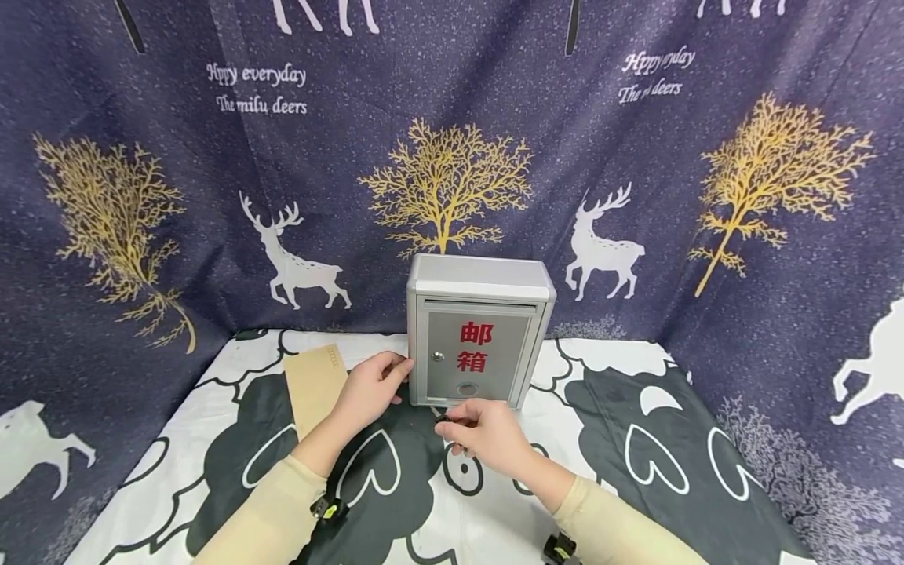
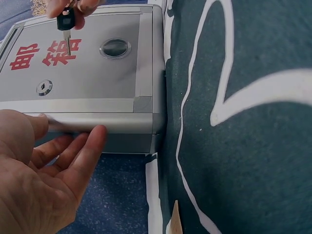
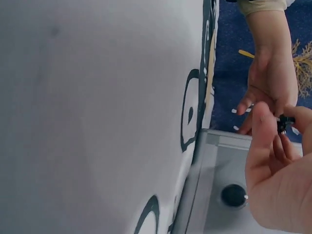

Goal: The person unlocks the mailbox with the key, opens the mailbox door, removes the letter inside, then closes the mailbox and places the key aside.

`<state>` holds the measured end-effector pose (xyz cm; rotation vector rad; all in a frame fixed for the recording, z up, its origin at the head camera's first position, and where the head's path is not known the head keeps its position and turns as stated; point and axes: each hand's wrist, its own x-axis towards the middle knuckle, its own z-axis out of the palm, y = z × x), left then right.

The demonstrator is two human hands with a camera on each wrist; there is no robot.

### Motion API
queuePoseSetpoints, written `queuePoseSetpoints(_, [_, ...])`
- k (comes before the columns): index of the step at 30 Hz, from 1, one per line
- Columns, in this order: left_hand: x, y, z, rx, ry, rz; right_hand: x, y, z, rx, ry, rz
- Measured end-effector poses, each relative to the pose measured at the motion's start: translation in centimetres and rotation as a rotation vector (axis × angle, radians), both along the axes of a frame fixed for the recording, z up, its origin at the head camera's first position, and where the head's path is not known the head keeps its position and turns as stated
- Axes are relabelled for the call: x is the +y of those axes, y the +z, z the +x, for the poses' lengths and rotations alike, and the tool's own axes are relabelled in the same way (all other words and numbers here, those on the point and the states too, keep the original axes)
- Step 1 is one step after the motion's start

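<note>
A silver metal mailbox point(image 1: 480, 314) with red characters stands upright against the backdrop. A keyhole lock point(image 1: 438, 357) sits at the left of its door, and a round window point(image 2: 115, 48) is near the bottom. My left hand point(image 1: 374, 382) rests against the mailbox's left side, fingers fairly straight, thumb at the front edge. My right hand point(image 1: 487, 431) pinches a key point(image 2: 66, 24) by its black head, in front of the door's lower edge. The key's metal blade points away from the fingertips, apart from the lock. A ring shows at the fingers in the left wrist view.
A tan envelope point(image 1: 314, 384) lies flat to the left of the mailbox, partly behind the left forearm. The table cloth point(image 1: 636, 447) is black and white with heart outlines. A dark blue backdrop point(image 1: 508, 102) with deer and trees hangs behind.
</note>
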<state>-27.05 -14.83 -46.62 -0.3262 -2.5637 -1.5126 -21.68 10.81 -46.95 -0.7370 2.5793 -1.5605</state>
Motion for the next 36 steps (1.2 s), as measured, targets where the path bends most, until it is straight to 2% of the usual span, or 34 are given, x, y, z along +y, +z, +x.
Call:
queuePoseSetpoints(3, [0.0, 0.0, 0.0, -0.005, 0.002, -0.003, 0.4, -0.4, -0.5, -0.164, 0.048, -0.061])
queuePoseSetpoints(8, [-0.1, 0.0, 0.0, -0.006, 0.003, -0.012, 0.7, -1.1, -1.0, -0.387, 0.106, -0.113])
queuePoseSetpoints(12, [0.0, 0.1, 0.1, -0.007, 0.0, -0.017, 0.8, -1.6, -1.0, -0.471, 0.132, -0.101])
queuePoseSetpoints(18, [-0.1, 0.2, 0.1, -0.002, -0.002, -0.018, 0.8, -1.9, -1.1, -0.445, 0.146, -0.027])
queuePoseSetpoints(26, [0.0, 0.1, 0.1, 0.0, -0.008, -0.008, 0.7, -1.8, -1.2, -0.428, 0.137, -0.003])
queuePoseSetpoints(36, [0.0, 0.2, 0.1, 0.001, -0.006, -0.003, 0.9, -1.5, -1.5, -0.326, 0.156, 0.068])
